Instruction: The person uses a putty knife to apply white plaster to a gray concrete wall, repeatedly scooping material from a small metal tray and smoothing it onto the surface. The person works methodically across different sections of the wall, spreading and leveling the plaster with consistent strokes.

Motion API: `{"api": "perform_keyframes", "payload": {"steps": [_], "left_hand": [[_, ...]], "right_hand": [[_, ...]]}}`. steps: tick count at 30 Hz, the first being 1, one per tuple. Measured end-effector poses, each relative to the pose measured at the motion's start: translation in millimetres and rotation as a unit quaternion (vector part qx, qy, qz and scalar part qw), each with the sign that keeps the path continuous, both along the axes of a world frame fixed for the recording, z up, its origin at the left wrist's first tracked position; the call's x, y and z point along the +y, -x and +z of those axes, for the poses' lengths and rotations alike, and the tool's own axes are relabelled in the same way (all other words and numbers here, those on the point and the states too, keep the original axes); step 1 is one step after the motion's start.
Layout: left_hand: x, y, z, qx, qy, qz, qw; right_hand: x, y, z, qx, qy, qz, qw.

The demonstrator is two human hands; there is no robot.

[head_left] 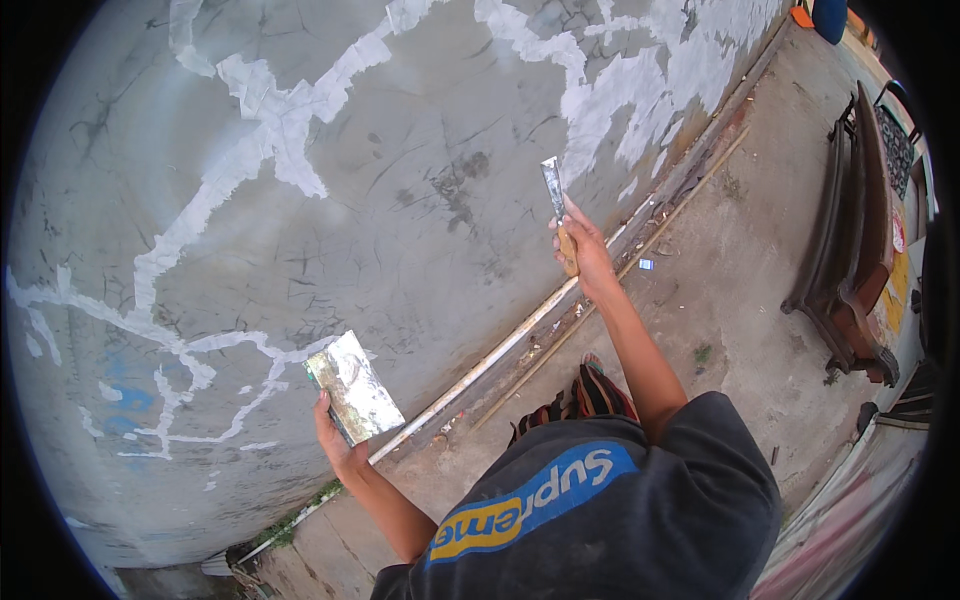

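Observation:
In my right hand (588, 250) is a narrow putty knife (553, 190), its wooden handle in my closed fingers and its smeared blade pointing up in front of the wall. My left hand (338, 438) grips the near left side of a flat rectangular metal plate (358, 388). Its shiny face is turned up and streaked with pale material; whether a handle sits beneath is hidden. Both tools are held in front of a grey plastered wall (400, 220), though I cannot tell whether either touches it. White patches of filler (280, 120) run across this wall in jagged, branching bands.
A pale pipe (480, 368) runs along the wall's foot beside a strip of debris. On the concrete floor (740, 300) lies a small blue and white packet (646, 265). A dark wooden bench (850, 240) stands at the right. An orange object (801, 17) is at the far right.

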State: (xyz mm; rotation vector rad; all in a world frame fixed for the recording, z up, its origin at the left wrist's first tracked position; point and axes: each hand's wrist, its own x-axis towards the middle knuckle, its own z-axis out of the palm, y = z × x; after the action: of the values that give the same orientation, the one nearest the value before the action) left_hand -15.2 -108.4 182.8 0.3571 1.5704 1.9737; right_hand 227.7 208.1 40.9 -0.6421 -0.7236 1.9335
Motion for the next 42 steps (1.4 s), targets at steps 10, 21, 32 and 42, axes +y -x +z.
{"api": "perform_keyframes", "payload": {"steps": [10, 21, 32, 42], "left_hand": [[51.5, 108.6, 44.6, 0.084, 0.105, -0.074, 0.988], [131.0, 182.9, 51.9, 0.082, 0.183, -0.329, 0.923], [134.6, 184.8, 47.9, 0.087, 0.157, -0.404, 0.897], [128.1, 188.4, 38.7, 0.121, 0.172, -0.333, 0.919]], "right_hand": [[79.2, 51.6, 28.1, -0.116, -0.124, -0.149, 0.974], [108.3, 78.7, 58.0, -0.363, -0.234, -0.303, 0.849], [122.1, 93.4, 49.8, -0.391, -0.284, -0.376, 0.791], [116.5, 63.7, 44.7, -0.441, -0.354, -0.264, 0.781]]}}
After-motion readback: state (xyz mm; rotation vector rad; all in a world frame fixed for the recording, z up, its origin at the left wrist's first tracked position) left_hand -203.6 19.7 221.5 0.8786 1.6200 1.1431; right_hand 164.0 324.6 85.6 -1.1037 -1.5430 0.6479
